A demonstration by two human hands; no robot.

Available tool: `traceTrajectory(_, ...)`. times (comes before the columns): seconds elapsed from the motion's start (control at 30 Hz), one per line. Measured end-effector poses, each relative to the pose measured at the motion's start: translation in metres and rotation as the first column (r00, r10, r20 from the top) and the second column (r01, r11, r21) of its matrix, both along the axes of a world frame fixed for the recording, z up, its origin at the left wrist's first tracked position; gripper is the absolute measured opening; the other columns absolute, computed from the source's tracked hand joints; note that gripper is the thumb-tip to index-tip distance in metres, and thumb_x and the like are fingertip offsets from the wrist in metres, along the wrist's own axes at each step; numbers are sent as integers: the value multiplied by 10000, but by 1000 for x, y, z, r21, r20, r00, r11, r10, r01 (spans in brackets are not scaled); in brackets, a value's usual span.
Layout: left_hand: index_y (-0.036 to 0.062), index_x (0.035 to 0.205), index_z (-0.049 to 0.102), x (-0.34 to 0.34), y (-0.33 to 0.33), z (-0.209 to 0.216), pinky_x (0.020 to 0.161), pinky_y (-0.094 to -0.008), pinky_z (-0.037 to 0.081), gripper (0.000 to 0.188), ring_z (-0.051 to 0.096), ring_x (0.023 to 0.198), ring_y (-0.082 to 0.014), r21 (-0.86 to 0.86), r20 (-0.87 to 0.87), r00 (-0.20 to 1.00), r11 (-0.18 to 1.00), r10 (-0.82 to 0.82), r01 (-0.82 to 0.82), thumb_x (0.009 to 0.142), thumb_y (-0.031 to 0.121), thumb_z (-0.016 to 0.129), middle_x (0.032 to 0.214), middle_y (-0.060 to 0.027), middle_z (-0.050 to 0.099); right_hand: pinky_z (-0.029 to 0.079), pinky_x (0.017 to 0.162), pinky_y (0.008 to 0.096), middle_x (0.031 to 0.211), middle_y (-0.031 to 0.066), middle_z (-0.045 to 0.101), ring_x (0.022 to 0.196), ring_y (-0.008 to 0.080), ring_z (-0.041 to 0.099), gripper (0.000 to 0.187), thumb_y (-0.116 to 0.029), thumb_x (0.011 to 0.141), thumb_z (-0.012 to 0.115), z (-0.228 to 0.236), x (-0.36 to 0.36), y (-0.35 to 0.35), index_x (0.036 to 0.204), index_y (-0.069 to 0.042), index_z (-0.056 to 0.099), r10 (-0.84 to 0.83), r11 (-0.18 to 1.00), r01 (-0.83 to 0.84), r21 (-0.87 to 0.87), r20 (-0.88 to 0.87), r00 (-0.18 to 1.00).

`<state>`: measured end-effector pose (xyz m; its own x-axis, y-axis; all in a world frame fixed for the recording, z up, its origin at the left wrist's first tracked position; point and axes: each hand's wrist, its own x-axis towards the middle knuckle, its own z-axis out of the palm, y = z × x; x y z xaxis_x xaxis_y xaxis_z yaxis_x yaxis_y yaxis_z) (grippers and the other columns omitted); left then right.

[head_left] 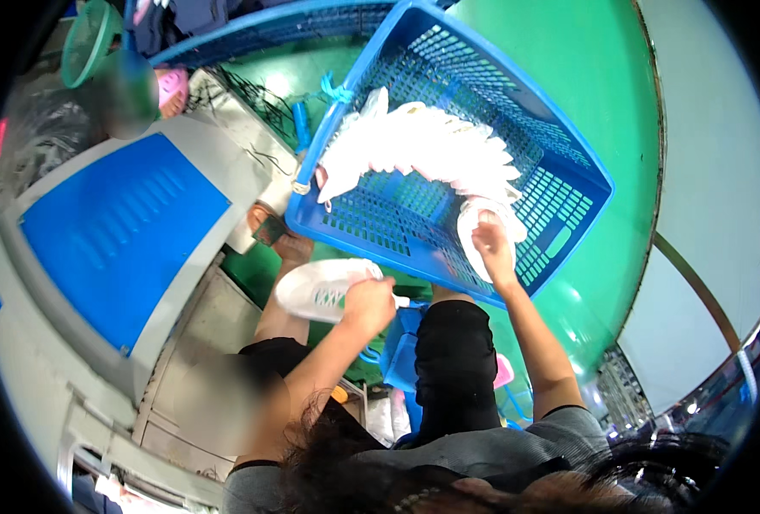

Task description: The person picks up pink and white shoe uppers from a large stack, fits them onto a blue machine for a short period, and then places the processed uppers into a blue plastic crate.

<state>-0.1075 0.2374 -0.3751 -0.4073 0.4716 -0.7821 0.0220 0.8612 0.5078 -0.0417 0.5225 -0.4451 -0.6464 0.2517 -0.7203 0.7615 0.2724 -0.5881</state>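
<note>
Above my lap, my left hand [369,303] is closed around one end of a white shoe upper [301,289] with a row of lacing openings. My right hand [493,242] reaches over the near rim of a blue plastic basket [380,248]. Its fingers are closed on another white shoe upper [472,230] at the right end of a row. That row of white shoe uppers [423,146] curves across the basket, nested closely together. Bright light washes out their details.
Left of me stands a grey machine or bench with a blue panel [127,231]. A second blue basket [286,36] lies beyond. Dark cords [256,103] are strewn near a pale ledge. A green basket [90,43] sits far left. The floor [607,77] is green.
</note>
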Motion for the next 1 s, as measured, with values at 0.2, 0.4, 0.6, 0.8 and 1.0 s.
traceTrajectory(0.2, 9, 1227, 560, -105, 29, 151, 764, -284, 500, 406, 635, 865, -164, 354, -113, 621, 615, 776, -704, 827, 51, 620, 1085, -146, 650, 406, 970, 401, 1383, 203, 352, 1238, 292, 425, 860, -174, 767, 750, 164, -70, -65, 1417, -54, 199, -99, 965, -9, -261, -397, 912)
traceTrajectory(0.4, -49, 1257, 490, -79, 155, 49, 900, -282, 452, 420, 555, 1042, -158, 122, 767, -62, -240, 639, -963, 894, 124, 614, 1206, -112, 551, 347, 1032, 435, 1387, 270, 330, 1287, 411, 347, 976, -119, 623, 777, 156, -99, -42, 1407, 19, 213, 405, 847, -218, 486, -322, 856)
traceTrajectory(0.6, 37, 1296, 442, -20, 141, -46, 708, -323, 524, 479, 651, 805, -176, 197, 559, 678, 718, 477, -667, 891, 229, 610, 906, -81, 660, 432, 935, 379, 1174, 246, 572, 1104, 384, 544, 509, -193, 768, 626, 67, -47, 70, 1216, 26, 524, 458, 868, -495, 30, 334, 824)
traceTrajectory(0.8, 53, 1190, 524, -25, 87, -101, 718, -321, 504, 395, 634, 793, -223, 243, 74, 801, 768, 594, -592, 833, 160, 654, 946, -136, 643, 535, 740, 424, 989, 228, 651, 896, 338, 656, 192, -144, 770, 610, -75, -16, 88, 913, -27, 663, 433, 604, -744, 286, 666, 608)
traceTrajectory(1.0, -9, 1280, 436, -91, 77, -106, 989, -437, 353, 599, 445, 1171, -386, 210, -613, 712, 939, 343, -272, 770, 194, 678, 1283, -271, 442, 428, 819, 419, 1125, 124, 517, 1095, 256, 467, 360, -152, 741, 646, -93, -25, 75, 1075, -77, 532, 542, 97, -774, 626, 619, 568)
